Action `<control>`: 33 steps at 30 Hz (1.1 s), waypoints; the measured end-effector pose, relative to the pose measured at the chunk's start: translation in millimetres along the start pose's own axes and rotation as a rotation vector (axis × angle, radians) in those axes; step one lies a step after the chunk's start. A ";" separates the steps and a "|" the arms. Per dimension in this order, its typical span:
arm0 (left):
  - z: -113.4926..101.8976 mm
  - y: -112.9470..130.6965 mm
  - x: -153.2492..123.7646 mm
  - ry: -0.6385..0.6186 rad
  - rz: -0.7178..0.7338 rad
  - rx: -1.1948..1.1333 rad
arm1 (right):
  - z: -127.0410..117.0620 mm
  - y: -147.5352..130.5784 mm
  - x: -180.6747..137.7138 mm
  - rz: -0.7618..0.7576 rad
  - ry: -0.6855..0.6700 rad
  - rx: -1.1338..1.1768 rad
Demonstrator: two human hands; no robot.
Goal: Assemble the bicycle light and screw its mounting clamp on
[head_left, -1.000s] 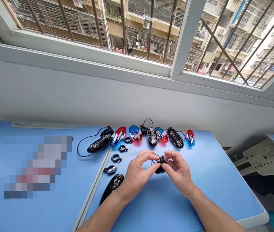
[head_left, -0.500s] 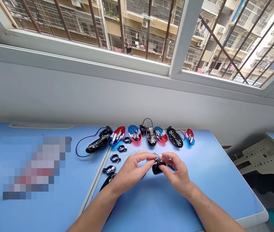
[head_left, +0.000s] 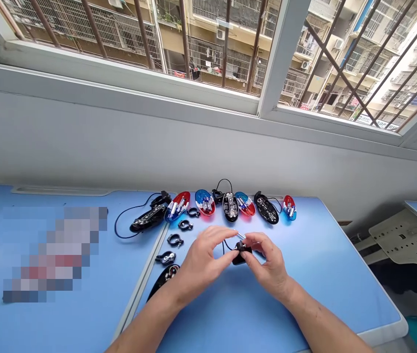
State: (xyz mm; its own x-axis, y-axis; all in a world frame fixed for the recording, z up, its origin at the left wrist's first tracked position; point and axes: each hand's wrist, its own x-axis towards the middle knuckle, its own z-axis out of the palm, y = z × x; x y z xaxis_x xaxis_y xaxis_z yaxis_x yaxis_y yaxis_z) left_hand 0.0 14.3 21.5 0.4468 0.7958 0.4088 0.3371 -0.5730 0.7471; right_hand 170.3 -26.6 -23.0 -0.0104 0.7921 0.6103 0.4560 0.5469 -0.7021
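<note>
Between my fingertips is a small black plastic piece (head_left: 242, 258) with a clamp-like top, and a black cable loops beside it. My right hand (head_left: 269, 255) pinches it from the right with thumb and fingers. My left hand (head_left: 208, 252) has its thumb tip against the piece's left side, its index fingertip higher, at the end of a thin metal rod (head_left: 241, 236). What the rod's other end rests on is hidden by my right fingers. Partly behind my left forearm lies a black oval shell (head_left: 164, 279) with wires inside.
Several black ring clamps (head_left: 175, 240) line the seam of the blue table (head_left: 326, 274). Along the back lie black oval housings (head_left: 230, 207) with cables and red-blue clear covers (head_left: 205, 202) holding batteries. A pixelated patch (head_left: 57, 255) covers something at left. Barred windows stand behind.
My left index finger has lifted away from the thumb to the rod's end, opening a gap between them. The left hand has shifted slightly, uncovering more of the oval shell and cable.
</note>
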 end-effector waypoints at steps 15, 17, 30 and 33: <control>16.7 1.7 -8.9 0.127 0.275 0.335 | 2.8 -2.7 0.2 -0.099 0.021 -0.125; 17.0 2.0 -10.1 0.087 0.252 0.352 | 3.8 -1.5 -0.2 -0.127 0.011 -0.146; 15.3 3.3 -11.2 -0.038 0.099 0.291 | 8.8 4.1 -3.3 -0.186 -0.001 -0.184; 15.2 3.8 -11.6 -0.052 0.060 0.250 | 9.4 4.2 -3.4 -0.187 -0.006 -0.189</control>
State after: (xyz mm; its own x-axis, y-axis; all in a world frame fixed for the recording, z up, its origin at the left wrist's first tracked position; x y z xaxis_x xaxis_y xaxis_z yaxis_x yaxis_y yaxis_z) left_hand 8.7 -0.1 11.7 0.5115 0.7518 0.4161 0.5004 -0.6543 0.5670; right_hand 163.9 -24.4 -31.4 -0.1146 0.6838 0.7206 0.6035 0.6241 -0.4963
